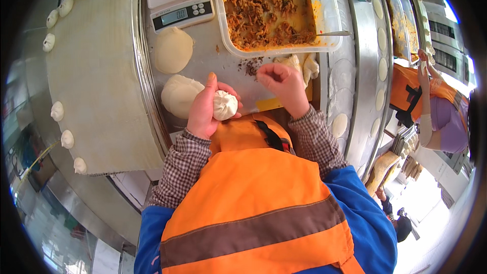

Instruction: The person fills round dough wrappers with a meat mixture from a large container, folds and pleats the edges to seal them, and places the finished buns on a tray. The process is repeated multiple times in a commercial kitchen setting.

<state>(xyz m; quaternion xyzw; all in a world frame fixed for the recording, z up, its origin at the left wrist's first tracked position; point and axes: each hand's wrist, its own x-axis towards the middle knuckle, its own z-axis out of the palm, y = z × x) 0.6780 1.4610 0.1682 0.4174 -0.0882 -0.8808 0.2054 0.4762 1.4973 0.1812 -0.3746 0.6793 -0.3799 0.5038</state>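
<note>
A pleated, filled dough bun (pixel 225 105) rests in my left hand (pixel 207 108), with the fingers curled around its far side and the thumb raised. My right hand (pixel 284 85) is lifted off to the right, fingers curled in; whether anything is between them cannot be seen. Two flat dough rounds lie on the metal worktop, one (pixel 174 50) below the scale and one (pixel 182 95) partly behind my left hand. Near the top stands a clear plastic tub (pixel 281 50) of chopped orange-brown filling (pixel 247 15), a metal utensil handle (pixel 335 34) over its rim. Dough scraps (pixel 311 67) lie beyond my right hand.
A digital kitchen scale (pixel 182 13) stands left of the tub. The cloth-covered tray (pixel 102 72) at left holds several shaped buns (pixel 57 111) along its edge. Dough discs (pixel 339 125) lie on the conveyor at right. Two other people, one in an orange apron (pixel 407 87), are farther right.
</note>
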